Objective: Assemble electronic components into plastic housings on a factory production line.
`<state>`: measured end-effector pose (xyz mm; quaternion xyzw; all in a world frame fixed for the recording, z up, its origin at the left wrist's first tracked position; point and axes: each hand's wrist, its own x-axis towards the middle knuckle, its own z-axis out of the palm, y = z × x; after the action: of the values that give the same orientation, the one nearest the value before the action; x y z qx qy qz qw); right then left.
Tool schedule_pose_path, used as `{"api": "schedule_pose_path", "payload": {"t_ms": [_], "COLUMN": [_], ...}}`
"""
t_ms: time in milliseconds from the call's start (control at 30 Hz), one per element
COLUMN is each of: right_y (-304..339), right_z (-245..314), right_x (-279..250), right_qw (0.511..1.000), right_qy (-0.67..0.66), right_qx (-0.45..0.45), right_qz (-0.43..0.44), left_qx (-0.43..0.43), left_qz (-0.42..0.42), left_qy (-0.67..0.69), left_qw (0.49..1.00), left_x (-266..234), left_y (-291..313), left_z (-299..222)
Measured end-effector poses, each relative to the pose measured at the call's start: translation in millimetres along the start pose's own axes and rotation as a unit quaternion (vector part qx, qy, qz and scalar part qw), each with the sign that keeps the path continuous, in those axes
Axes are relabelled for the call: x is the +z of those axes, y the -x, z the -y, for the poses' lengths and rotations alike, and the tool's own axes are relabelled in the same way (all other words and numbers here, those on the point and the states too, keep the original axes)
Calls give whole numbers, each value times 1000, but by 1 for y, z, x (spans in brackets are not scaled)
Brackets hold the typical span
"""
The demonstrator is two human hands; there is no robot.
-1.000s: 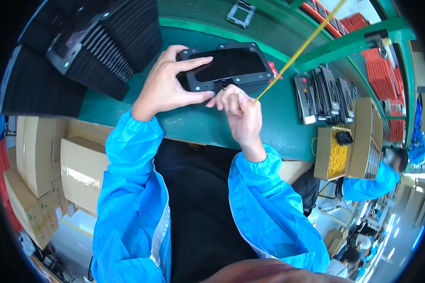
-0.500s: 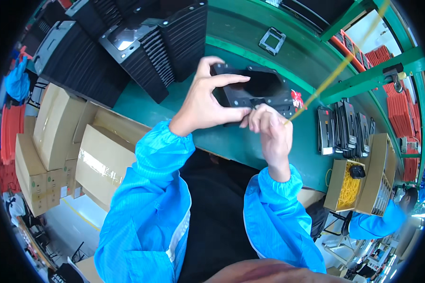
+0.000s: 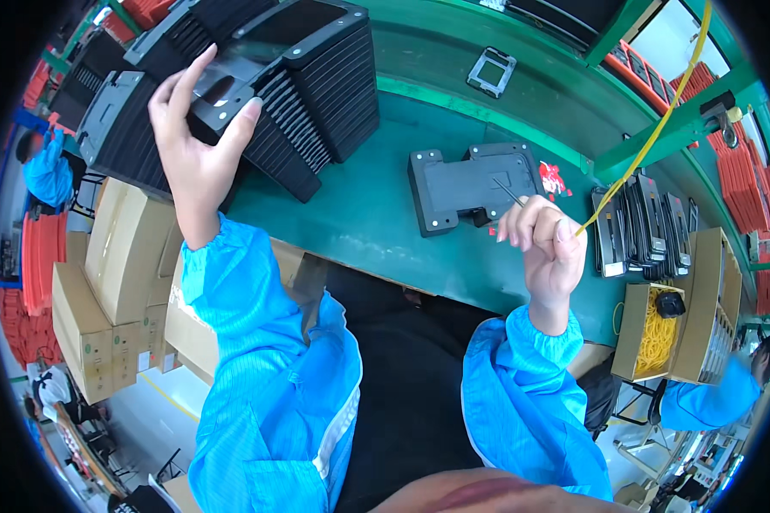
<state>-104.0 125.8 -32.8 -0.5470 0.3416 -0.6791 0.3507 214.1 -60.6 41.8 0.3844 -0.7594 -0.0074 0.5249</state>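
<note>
My left hand (image 3: 198,145) reaches over a stack of black frame pieces (image 3: 295,141), thumb and fingers spread around the corner of a top piece (image 3: 222,107). Its fingertips are at that corner; a firm grip does not show. My right hand (image 3: 546,244) pinches a thin, pointed metal tool (image 3: 513,192). The tip sits over a dark grey block-shaped fixture (image 3: 462,192) with a notched outline and round metal dots. A yellow cord (image 3: 646,154) runs from beside my right hand up to the top right. Red and white scraps (image 3: 553,179) lie by the fixture.
More tall black stacks (image 3: 334,77) stand at the left. A thin rectangular frame (image 3: 491,72) lies at the back. Flat black parts (image 3: 637,227) and a box of yellow bands (image 3: 654,338) are at the right. Cardboard boxes (image 3: 115,256) stand left; co-workers (image 3: 710,393) sit farther off.
My left hand has left the fixture and moved left to the black stack. The dark panel over the fixture is gone from there. My right hand has shifted slightly right, its metal tool now visible.
</note>
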Motion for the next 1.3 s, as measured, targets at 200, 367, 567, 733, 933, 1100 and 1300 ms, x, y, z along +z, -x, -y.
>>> {"api": "schedule_pose_path", "payload": {"t_ms": [200, 367, 567, 733, 933, 1100, 1300], "right_y": [-5, -21, -46, -103, -215, -256, -261], "right_z": [-3, 6, -8, -68, -155, -217, -223], "right_x": [1, -8, -27, -79, -128, -137, -141], "right_qw": [1000, 984, 904, 896, 803, 724, 621], "right_qy": [14, 112, 328, 409, 576, 678, 759], "right_qx": [6, 132, 273, 148, 119, 102, 178], "right_qz": [7, -45, 20, 85, 92, 79, 81], "left_qx": [27, 156, -30, -47, -68, -66, -60], "left_qz": [-109, 85, 288, 313, 289, 296, 291], "left_qy": [-34, 252, 237, 242, 275, 267, 278], "left_qw": [993, 951, 927, 917, 914, 915, 913], "left_x": [22, 60, 125, 132, 131, 134, 136], "left_y": [26, 80, 127, 133, 132, 135, 136], "left_z": [-19, -46, -57, -49, -43, -44, -44]}}
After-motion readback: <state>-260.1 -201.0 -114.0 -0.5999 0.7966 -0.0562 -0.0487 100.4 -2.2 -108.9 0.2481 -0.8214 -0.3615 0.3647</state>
